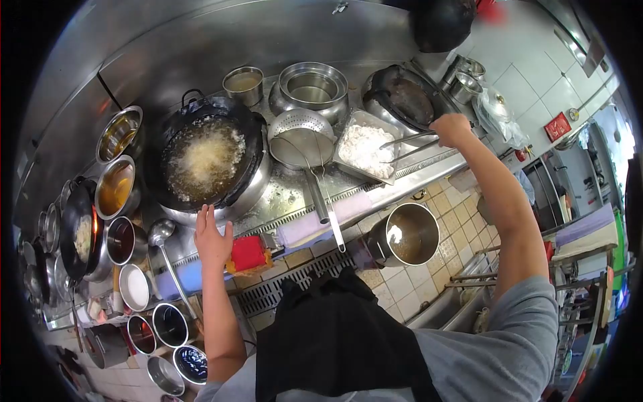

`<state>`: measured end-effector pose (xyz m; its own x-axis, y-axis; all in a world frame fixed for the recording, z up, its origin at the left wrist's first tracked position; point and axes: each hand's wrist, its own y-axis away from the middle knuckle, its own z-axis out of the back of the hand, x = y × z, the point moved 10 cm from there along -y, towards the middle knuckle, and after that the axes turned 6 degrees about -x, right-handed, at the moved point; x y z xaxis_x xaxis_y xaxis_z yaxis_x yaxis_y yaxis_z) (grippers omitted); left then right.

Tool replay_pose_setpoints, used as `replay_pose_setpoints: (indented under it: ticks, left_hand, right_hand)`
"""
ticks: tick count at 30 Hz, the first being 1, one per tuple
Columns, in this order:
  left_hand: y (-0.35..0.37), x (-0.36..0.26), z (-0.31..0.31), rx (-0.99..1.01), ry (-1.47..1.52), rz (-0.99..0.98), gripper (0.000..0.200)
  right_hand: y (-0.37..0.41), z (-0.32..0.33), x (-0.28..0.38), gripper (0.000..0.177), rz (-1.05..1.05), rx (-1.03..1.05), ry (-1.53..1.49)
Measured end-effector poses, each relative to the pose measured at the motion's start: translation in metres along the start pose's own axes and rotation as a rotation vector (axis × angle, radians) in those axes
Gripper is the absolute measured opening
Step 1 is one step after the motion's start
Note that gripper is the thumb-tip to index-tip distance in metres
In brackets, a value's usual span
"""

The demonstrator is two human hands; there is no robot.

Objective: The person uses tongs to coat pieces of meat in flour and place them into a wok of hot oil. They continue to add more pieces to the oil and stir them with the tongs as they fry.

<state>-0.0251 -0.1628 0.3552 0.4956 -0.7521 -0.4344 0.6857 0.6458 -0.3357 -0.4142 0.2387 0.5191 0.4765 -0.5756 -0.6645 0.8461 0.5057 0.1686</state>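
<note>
Two hands are at work, well apart. My left hand [213, 238] is open and holds nothing. Its fingers are straight and slightly spread, and their tips reach the near rim of the wok [249, 175]. I cannot tell whether the palm presses on the counter edge or hovers just over it. A red cloth [248, 252] lies just beside this hand on the right, and a ladle [163, 233] lies to its left.

My right hand [452, 129] is stretched far out and closed around the back end of the tongs [408, 143]. The two arms of the tongs stand apart, with their tips over the far corner of the tray [339, 153] of white flour [364, 149].

The wok sits on the burner ahead of my left hand, full of pale, foaming oil with something golden frying in the middle. A strainer [301, 139] rests between wok and tray.
</note>
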Motion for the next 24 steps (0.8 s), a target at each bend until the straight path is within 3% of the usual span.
replay_pose_setpoints:
  ticks: [5, 7, 11, 15, 17, 20, 23, 24]
  left_hand:
    - [0.002, 0.004, -0.003, -0.043, -0.006, 0.073, 0.058]
    - [0.003, 0.002, -0.005, -0.049, -0.041, 0.096, 0.058]
    - [-0.001, 0.002, -0.006, -0.111, -0.004, 0.088, 0.058]
    - [0.003, 0.000, 0.000, -0.139, 0.010, 0.169, 0.057]
    - [0.010, 0.001, 0.002, -0.163, -0.003, 0.253, 0.054]
    - [0.040, 0.013, -0.010, -0.347, 0.325, 0.343, 0.044]
    - [0.085, -0.006, -0.047, -0.309, 0.510, 0.460, 0.043]
    - [0.099, -0.015, -0.063, -0.318, 0.501, 0.384, 0.041]
  right_hand:
    - [-0.034, 0.002, 0.046, 0.033, 0.184, -0.040, 0.027]
    - [-0.054, -0.008, 0.068, 0.033, 0.248, -0.161, 0.012]
    - [-0.076, -0.051, 0.079, 0.032, 0.363, -0.121, -0.040]
    - [-0.061, -0.072, 0.036, 0.033, 0.307, -0.108, -0.168]
    - [-0.059, -0.091, 0.012, 0.035, 0.304, -0.227, -0.262]
    - [-0.043, -0.106, -0.019, 0.035, 0.253, -0.287, -0.390]
    - [-0.030, -0.131, -0.040, 0.039, 0.166, -0.353, -0.656]
    - [-0.031, -0.149, -0.043, 0.039, 0.122, -0.330, -0.703]
